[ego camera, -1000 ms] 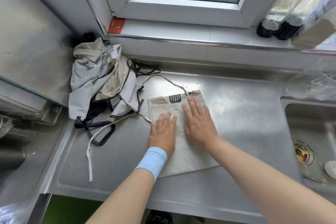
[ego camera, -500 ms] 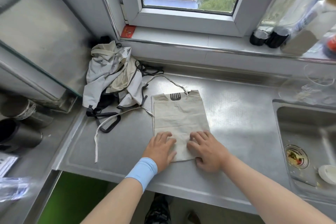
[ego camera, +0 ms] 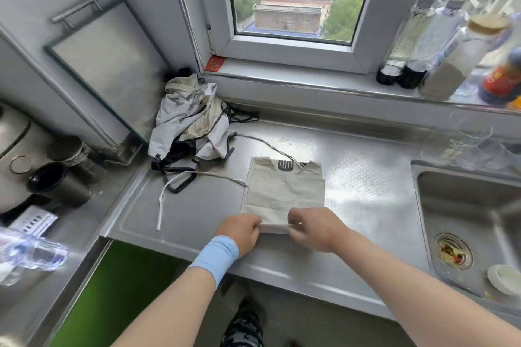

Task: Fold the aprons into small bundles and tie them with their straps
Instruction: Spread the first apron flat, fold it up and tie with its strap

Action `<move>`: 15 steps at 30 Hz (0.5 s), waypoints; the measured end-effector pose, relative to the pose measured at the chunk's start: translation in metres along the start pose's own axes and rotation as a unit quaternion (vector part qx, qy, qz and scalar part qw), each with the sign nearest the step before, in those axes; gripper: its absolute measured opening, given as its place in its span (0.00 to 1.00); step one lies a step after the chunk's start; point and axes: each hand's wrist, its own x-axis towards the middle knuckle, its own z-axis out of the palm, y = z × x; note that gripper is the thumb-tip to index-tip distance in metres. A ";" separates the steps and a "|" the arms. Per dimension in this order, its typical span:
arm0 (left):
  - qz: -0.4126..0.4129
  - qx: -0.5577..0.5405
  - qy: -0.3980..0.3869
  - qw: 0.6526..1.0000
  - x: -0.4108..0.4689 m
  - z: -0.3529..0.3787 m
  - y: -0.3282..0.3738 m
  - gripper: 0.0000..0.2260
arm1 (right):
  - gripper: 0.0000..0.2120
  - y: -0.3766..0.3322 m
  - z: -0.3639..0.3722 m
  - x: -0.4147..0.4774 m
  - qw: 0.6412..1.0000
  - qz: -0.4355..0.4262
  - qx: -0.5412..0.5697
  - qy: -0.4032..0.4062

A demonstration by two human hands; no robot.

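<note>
A beige, coarse-woven apron (ego camera: 284, 191) lies folded into a flat rectangle on the brushed steel desk (ego camera: 366, 200), with a dark fork print at its far edge. Its near edge is turned up into a thick layered lip, and both grips are closed on it: the left hand (ego camera: 239, 231) pinches the left end and the right hand (ego camera: 313, 229) the right end. A thin pale strap (ego camera: 160, 207) trails left toward a crumpled heap of grey and cream aprons (ego camera: 186, 118) in the back corner.
</note>
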 end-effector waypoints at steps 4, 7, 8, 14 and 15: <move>0.006 -0.017 0.013 1.000 -0.010 -0.022 -0.003 0.07 | 0.09 0.004 -0.030 -0.009 0.992 0.055 0.017 -0.110; -0.050 -0.138 -0.005 0.989 -0.009 -0.035 -0.013 0.06 | 0.03 0.018 -0.046 -0.002 0.972 0.127 0.174 -0.088; -0.073 -0.201 -0.010 0.977 -0.007 -0.039 -0.017 0.07 | 0.04 0.023 -0.050 0.001 0.961 0.145 0.228 -0.065; -0.132 -0.361 0.005 0.923 0.019 -0.047 -0.034 0.05 | 0.16 0.039 -0.040 0.024 0.920 0.197 0.335 0.051; -0.149 -0.374 0.029 0.915 0.027 -0.046 -0.034 0.04 | 0.14 0.037 -0.037 0.029 0.914 0.207 0.341 0.073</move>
